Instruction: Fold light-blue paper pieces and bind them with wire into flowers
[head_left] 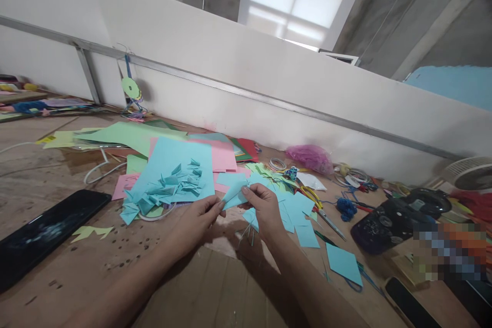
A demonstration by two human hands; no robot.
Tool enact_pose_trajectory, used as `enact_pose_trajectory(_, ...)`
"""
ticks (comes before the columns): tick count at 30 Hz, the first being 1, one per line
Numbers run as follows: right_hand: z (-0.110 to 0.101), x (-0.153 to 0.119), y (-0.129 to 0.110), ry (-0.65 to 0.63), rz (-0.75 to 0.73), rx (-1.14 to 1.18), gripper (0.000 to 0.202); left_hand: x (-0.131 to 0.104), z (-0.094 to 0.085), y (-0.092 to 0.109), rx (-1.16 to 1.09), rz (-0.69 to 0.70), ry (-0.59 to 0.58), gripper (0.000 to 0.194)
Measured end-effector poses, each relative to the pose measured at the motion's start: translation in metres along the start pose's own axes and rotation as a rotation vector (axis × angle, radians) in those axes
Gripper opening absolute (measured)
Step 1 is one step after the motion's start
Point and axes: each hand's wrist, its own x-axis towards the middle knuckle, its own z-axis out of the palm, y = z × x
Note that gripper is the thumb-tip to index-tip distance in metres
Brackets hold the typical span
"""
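Observation:
Between my hands is a partly folded piece of light blue paper [232, 195], held above the table. My left hand [205, 211] pinches its left corner between thumb and fingers. On the other side, my right hand [262, 205] grips the paper's right end, thumb on top. Several folded blue paper pieces [165, 187] lie in a pile on a large blue sheet [165, 151] to the left. Loose blue paper squares [306, 234] are spread to the right of my right hand, and a separate blue square [344, 263] rests nearer me.
A black phone [49, 230] lies at left beside a green paper scrap [92, 233]. Yellow-handled scissors [323, 212], blue yarn [346, 208], a pink plastic bag [309, 158] and a dark container [388, 223] are at right. A white partition [215, 66] stands behind the table.

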Motion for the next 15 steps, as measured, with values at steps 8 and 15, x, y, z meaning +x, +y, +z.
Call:
enact_pose_trajectory(8, -0.001, 0.000, 0.002, -0.004, 0.006, 0.045, 0.029, 0.001, -0.001, 0.002, 0.020, 0.038, 0.040, 0.035)
enact_pose_trajectory(15, 0.004, -0.005, -0.002, -0.132, 0.157, 0.053, 0.028, -0.003, 0.000, 0.009, -0.004, 0.093, 0.022, 0.032)
